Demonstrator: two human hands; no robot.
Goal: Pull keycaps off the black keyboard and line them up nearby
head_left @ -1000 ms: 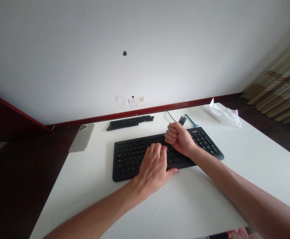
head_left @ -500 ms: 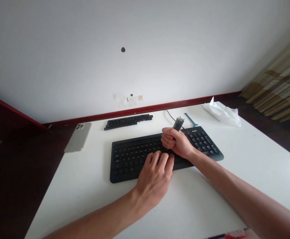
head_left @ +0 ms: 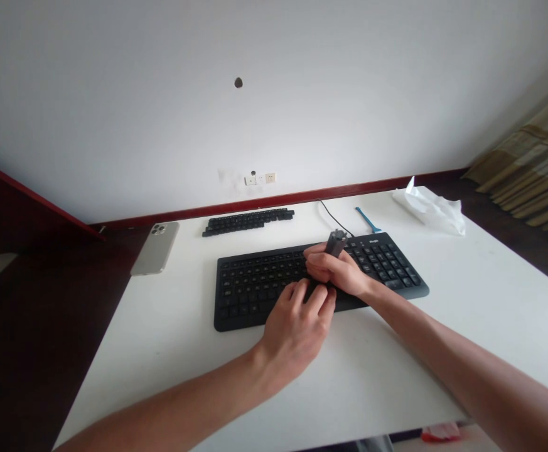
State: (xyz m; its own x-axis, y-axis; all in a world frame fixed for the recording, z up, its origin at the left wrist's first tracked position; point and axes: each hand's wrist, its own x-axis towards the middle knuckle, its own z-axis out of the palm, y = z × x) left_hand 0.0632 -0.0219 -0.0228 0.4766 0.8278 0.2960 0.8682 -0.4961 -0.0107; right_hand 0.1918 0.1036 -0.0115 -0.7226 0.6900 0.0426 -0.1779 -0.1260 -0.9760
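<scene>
A black full-size keyboard (head_left: 250, 317) lies on a white table. My left hand (head_left: 299, 320) rests over its front middle keys, fingers bent and drawn together; the fingertips are partly hidden, and I cannot make out what is between them. Just beyond, my right hand (head_left: 337, 270) is closed around a short dark grey tool (head_left: 335, 243) held upright. The tool's top end sticks out above the fist, its lower end hidden by my hands. Behind the keyboard, several loose black keycaps (head_left: 248, 221) lie in rows.
A phone (head_left: 155, 251) lies face down at the left table edge. A blue flat-ended tool (head_left: 366, 220) and the keyboard's black cable (head_left: 333, 216) are behind the keyboard. A crumpled white plastic bag (head_left: 431, 210) is at the back right. Beyond the table (head_left: 481, 295) stands a wall.
The view has shifted slightly, moving the scene up and right. My left fingers have bent more and come close to my right hand, whose dark tool has tipped a little.
</scene>
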